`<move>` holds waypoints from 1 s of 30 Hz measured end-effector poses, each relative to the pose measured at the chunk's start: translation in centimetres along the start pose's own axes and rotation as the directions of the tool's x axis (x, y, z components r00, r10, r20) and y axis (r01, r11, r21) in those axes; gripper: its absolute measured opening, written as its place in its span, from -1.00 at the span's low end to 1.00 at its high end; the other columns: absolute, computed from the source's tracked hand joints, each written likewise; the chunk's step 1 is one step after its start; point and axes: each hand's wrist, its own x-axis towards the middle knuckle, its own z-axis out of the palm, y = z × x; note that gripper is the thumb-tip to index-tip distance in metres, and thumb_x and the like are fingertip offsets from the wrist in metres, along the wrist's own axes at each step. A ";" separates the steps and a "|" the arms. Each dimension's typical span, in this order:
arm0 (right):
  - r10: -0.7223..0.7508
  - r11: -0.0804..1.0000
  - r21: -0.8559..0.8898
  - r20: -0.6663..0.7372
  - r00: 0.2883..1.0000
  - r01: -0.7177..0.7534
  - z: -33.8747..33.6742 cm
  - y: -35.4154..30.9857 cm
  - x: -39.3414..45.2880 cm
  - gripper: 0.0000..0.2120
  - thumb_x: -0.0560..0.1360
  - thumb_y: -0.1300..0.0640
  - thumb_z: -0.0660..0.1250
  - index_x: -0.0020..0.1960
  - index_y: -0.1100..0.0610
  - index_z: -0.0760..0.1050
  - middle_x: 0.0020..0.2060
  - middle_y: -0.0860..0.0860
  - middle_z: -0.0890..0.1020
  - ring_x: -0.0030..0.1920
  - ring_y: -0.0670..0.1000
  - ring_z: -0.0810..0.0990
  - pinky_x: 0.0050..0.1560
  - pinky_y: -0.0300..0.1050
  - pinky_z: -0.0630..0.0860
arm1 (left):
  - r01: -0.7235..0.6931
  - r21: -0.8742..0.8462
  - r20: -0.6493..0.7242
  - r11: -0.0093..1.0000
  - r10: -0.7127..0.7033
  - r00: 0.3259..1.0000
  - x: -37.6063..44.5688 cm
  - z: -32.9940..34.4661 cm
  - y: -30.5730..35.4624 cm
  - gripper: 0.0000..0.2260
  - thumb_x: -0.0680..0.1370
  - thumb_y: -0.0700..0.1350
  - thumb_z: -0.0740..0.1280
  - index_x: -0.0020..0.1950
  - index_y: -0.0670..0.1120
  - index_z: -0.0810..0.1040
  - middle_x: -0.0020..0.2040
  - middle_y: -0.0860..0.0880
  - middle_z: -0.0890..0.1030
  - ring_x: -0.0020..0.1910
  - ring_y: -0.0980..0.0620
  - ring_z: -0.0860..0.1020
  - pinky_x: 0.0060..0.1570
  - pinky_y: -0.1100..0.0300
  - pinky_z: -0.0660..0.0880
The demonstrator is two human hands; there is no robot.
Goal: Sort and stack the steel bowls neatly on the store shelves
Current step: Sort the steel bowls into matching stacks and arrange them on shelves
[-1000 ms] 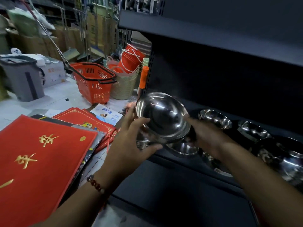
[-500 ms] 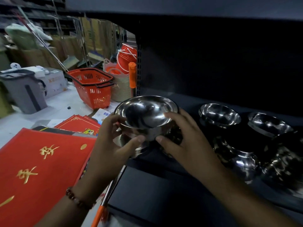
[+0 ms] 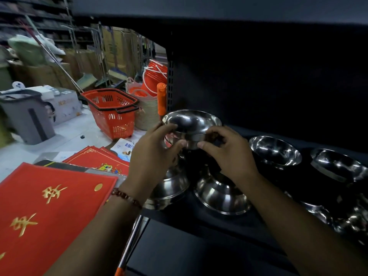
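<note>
A shiny steel bowl (image 3: 192,124) is held upright above the left end of the dark shelf (image 3: 199,226). My left hand (image 3: 157,154) grips its left side and my right hand (image 3: 229,154) grips its right side, fingers on its lower wall. Directly under it, partly hidden by my hands, stand two stacks of steel bowls (image 3: 221,194). Further right on the shelf sit two more upright bowls (image 3: 275,151), and a cluster of bowls (image 3: 346,222) lies in the dark at the far right.
Red mats with gold characters (image 3: 49,206) lie on the left. A red shopping basket (image 3: 111,112), woven baskets with red buckets (image 3: 147,108) and a grey bin (image 3: 25,116) stand on the floor behind. An orange-handled pole (image 3: 161,98) leans by the shelf upright. An upper shelf overhangs.
The bowl has gone from tilted to level and now sits a little further in over the stacks. My view has dropped and come closer to the shelf.
</note>
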 end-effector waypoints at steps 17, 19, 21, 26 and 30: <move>0.189 0.911 -0.406 0.264 0.946 -0.069 2.4 3.2 4.1 -0.78 0.46 -0.07 0.44 0.09 -0.10 0.66 0.02 -0.11 0.69 0.04 -0.07 0.61 -0.05 -0.20 0.43 | 0.025 0.423 0.395 0.906 -0.209 0.895 6.5 1.6 -2.4 -0.77 0.46 0.15 0.45 -0.04 0.03 0.74 -0.16 -0.02 0.69 -0.14 -0.01 0.63 -0.07 0.08 0.60; 0.183 0.894 -0.446 0.285 0.941 -0.038 2.3 2.9 4.0 -0.77 0.50 -0.05 0.40 0.14 -0.09 0.64 0.06 -0.07 0.68 0.07 -0.04 0.61 -0.03 -0.17 0.45 | 0.015 0.442 0.412 0.897 -0.217 0.885 6.6 1.6 -2.4 -0.76 0.48 0.15 0.43 -0.03 0.02 0.73 -0.15 -0.02 0.69 -0.13 -0.01 0.62 -0.06 0.08 0.59; 0.186 0.869 -0.495 0.310 0.932 -0.009 2.1 2.6 4.0 -0.72 0.53 -0.04 0.35 0.23 -0.07 0.58 0.15 -0.01 0.64 0.16 0.03 0.59 0.06 -0.12 0.49 | 0.000 0.471 0.421 0.882 -0.225 0.878 6.4 1.7 -2.4 -0.72 0.53 0.17 0.37 0.05 0.01 0.71 -0.06 -0.04 0.69 -0.06 -0.05 0.63 -0.03 0.08 0.57; 0.192 0.783 -0.614 0.382 0.904 0.093 1.2 1.1 2.7 -0.48 0.60 -0.11 0.23 0.52 -0.03 0.25 0.48 0.10 0.34 0.44 0.13 0.35 0.33 -0.01 0.34 | -0.138 0.543 0.271 0.828 -0.018 0.962 2.7 0.6 -1.4 -0.65 0.61 0.16 0.22 0.25 0.00 0.61 0.16 -0.05 0.65 0.10 -0.12 0.62 -0.01 0.04 0.54; 0.038 0.717 -0.625 0.478 0.878 0.309 0.0 -1.2 -0.2 -0.42 0.64 -0.12 0.14 0.59 -0.04 0.06 0.60 0.05 0.08 0.59 0.08 -0.01 0.54 0.00 -0.04 | -0.214 0.506 0.291 0.836 0.068 0.954 -1.9 -1.4 -1.3 -0.57 0.61 0.19 0.20 0.42 0.04 0.49 0.42 -0.16 0.49 0.34 -0.20 0.49 0.20 -0.05 0.46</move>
